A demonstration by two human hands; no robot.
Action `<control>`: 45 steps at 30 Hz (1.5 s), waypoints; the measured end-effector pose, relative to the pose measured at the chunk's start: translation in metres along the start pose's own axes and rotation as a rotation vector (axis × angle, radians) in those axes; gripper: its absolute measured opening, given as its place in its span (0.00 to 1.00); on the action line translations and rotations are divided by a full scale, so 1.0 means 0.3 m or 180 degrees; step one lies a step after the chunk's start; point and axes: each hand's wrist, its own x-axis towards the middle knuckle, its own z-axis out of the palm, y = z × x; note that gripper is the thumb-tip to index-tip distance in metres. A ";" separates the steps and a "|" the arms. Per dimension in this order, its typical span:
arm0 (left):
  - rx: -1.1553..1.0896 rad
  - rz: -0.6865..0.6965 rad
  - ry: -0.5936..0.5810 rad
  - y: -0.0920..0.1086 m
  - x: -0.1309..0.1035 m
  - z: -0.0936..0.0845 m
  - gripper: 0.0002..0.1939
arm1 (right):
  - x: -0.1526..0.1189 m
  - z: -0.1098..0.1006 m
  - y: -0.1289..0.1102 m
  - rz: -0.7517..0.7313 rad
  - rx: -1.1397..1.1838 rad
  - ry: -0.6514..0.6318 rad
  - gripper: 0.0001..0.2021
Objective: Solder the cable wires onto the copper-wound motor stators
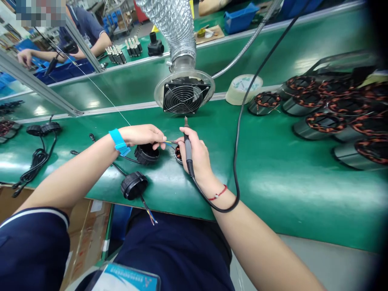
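Note:
My right hand (198, 155) is closed around a soldering iron (188, 149), its tip pointing up and away toward the fan. Its finger and thumb also seem to pinch a thin wire end. My left hand (148, 135) is closed, pinching a thin yellow-green wire (168, 142) that runs toward my right fingers. Under my hands sits a motor stator (178, 155), mostly hidden by the right hand. A black round cap (146, 154) lies just below my left fingers. Nearer me rests another black cap (134, 186), with stripped wire ends (151, 216) hanging over the bench edge.
A fan (183, 98) on a foil duct (169, 24) stands behind my hands. Several stators (321, 121) fill the right side, near a tape roll (244, 89). The iron's cord (238, 161) loops over my right wrist. Coiled cables (38, 161) lie left. A co-worker's arm (97, 46) shows beyond.

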 end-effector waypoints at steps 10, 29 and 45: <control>-0.0640 -0.0468 0.0710 0.020 -0.002 0.052 0.06 | 0.009 0.019 0.001 -0.0041 0.0182 -0.0055 0.17; -0.0644 -0.0894 0.1298 0.044 -0.056 0.077 0.08 | -0.003 0.016 -0.031 -0.0281 -0.0116 -0.0248 0.20; -0.0360 -0.0677 -0.0313 0.030 -0.025 -0.034 0.04 | -0.021 0.028 -0.003 -0.0326 0.0008 0.0010 0.14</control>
